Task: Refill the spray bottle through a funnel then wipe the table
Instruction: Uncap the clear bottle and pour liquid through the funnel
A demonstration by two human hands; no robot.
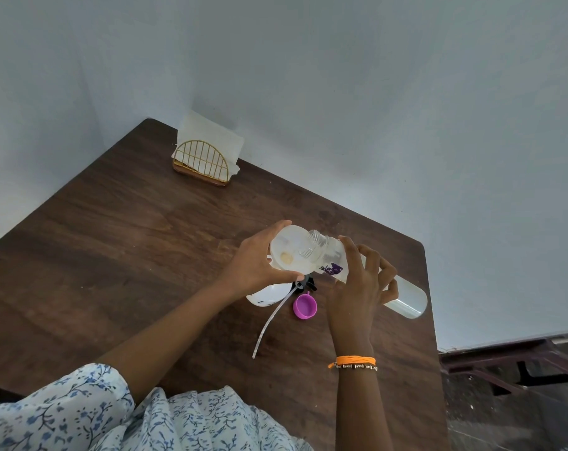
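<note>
My left hand [253, 265] grips the rim of a white funnel [287, 252] that sits over the white spray bottle [265, 295] standing on the table. A clear refill bottle [406, 299] with a purple label is held tilted by my right hand [361, 284], which curls round its upper body. The bottle's threaded open neck rests over the funnel's bowl. Whether liquid flows I cannot make out. The black spray head [307, 283] lies on the table beside the spray bottle, its long pale dip tube [269, 323] pointing toward me. A purple cap [305, 306] lies open side up next to it.
The dark wooden table [129, 255] stands in a corner of pale walls. A gold wire napkin holder [200, 162] with white paper napkins stands at the far edge. The table's right edge is just beyond the refill bottle, with dark furniture [510, 369] below.
</note>
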